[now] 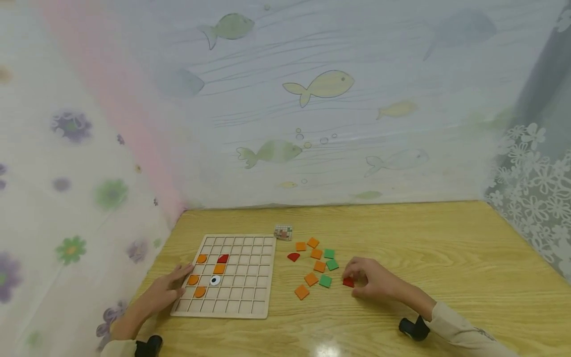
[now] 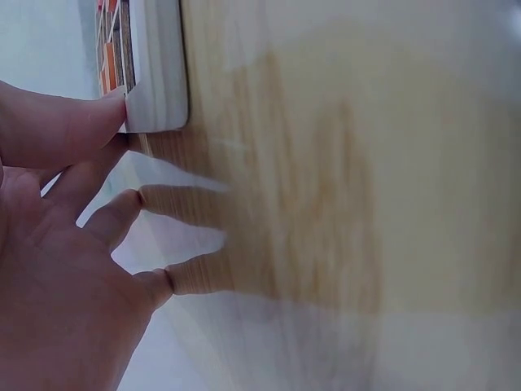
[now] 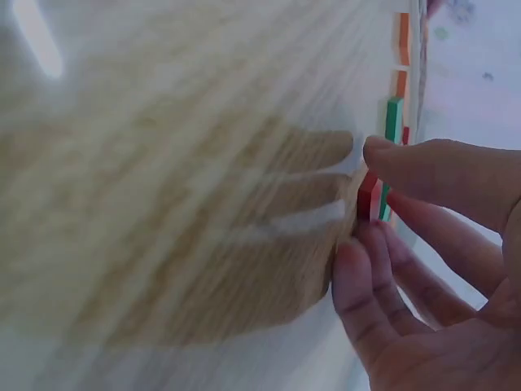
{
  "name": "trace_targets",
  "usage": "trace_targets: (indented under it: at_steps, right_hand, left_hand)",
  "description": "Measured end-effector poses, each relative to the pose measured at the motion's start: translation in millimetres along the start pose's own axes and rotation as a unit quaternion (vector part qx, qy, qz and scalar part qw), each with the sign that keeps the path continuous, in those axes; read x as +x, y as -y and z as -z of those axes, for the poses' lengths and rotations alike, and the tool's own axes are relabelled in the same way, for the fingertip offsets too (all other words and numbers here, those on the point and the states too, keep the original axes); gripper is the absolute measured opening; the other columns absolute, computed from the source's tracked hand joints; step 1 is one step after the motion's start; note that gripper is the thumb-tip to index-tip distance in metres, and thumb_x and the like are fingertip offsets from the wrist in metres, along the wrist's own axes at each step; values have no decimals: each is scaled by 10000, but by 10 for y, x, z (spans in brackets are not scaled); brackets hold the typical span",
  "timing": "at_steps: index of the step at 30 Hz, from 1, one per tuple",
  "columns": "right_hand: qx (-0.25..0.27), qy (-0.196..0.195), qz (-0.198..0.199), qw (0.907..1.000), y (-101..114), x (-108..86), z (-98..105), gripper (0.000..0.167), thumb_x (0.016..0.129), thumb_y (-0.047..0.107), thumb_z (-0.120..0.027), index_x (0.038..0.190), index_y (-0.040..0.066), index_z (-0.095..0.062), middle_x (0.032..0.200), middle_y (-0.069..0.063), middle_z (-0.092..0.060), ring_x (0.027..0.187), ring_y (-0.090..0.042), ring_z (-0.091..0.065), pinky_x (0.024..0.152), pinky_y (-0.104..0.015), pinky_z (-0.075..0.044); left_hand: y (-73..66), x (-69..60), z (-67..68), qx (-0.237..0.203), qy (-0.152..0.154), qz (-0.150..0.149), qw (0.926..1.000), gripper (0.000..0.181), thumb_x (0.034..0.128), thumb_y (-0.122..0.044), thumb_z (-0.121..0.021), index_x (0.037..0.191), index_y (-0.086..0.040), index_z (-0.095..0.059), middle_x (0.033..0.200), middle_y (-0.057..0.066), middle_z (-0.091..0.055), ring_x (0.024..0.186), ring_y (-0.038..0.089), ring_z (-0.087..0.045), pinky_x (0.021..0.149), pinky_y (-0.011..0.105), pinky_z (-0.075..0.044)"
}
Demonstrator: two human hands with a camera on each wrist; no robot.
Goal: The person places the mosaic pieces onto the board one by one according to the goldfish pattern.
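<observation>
A pale wooden grid board [image 1: 270, 277] lies at the left, bearing orange discs [image 1: 199, 292], an orange square [image 1: 219, 268], a red quarter piece [image 1: 223, 259] and an eye disc [image 1: 215, 280]. My left hand [image 1: 165, 290] touches the board's left edge; in the left wrist view its thumb [image 2: 85, 126] rests at the board corner [image 2: 163, 90], other fingers spread against the table. Right of the loose pieces, my right hand [image 1: 372, 278] has thumb and fingers curled round a red piece [image 1: 348, 282], low at the tabletop. The right wrist view shows this red piece [image 3: 368, 195] between the fingers.
Between board and right hand lie several loose orange squares [image 1: 302, 292], green squares [image 1: 325, 281] and a red quarter piece [image 1: 293, 257]. A small patterned card [image 1: 283, 232] is beside the board's top right corner. Fish-printed fabric [image 1: 330, 84] hangs behind the table.
</observation>
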State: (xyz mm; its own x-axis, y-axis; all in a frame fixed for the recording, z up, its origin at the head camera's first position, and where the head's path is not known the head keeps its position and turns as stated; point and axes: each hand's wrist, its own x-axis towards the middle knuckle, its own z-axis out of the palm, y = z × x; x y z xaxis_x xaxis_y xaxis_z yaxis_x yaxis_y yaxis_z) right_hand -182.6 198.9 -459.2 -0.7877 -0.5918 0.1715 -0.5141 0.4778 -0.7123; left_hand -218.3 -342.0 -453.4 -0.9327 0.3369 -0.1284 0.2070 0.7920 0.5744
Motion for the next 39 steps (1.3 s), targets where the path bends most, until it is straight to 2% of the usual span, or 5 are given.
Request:
trace_targets:
  at_steps: [8,13,20,30,39]
  right_hand:
    - [-54,-86,39,9999,19,-40,-47,258,750,-16,-743,1001,34,-705,911,-25,-580,725,-106,-524,586,-242,-493]
    - [-51,-72,192,9998,32,-41,-83,289,754,-56,-721,1030,25,-696,993,-72,-607,747,-106,-558,603,-249,-513]
    - [41,-19,492,9988,49,-41,-121,287,766,-69,-711,1045,-7,-694,1053,-144,-645,716,-81,-577,576,-227,-515]
    - [-167,-75,553,9983,64,-15,-180,229,781,-18,-727,1005,30,-710,961,-57,-632,700,-57,-563,561,-207,-501]
    - [-218,-236,554,9979,81,63,-217,258,777,-118,-664,898,105,-714,875,0,-671,669,-27,-538,539,-202,-471]
  left_hand:
    - [-4,1,7,41,-4,6,10000,617,884,-96,-609,1451,-35,-373,1452,373,-183,1278,596,-194,935,715,-266]
    - [-30,-8,2,-128,28,32,9999,616,883,-80,-613,1449,-28,-375,1455,372,-181,1292,583,-189,943,707,-267]
    - [-48,-11,6,-122,43,4,9999,610,894,-86,-602,1451,-19,-364,1455,372,-182,1288,586,-192,941,704,-272]
    - [-41,-19,3,-81,18,-46,10000,606,886,-56,-598,1445,-6,-369,1450,378,-180,1286,586,-196,951,706,-259]
    - [-31,-10,0,-95,-1,-7,10000,611,887,-68,-599,1450,-19,-367,1455,373,-176,1292,581,-190,952,706,-257]
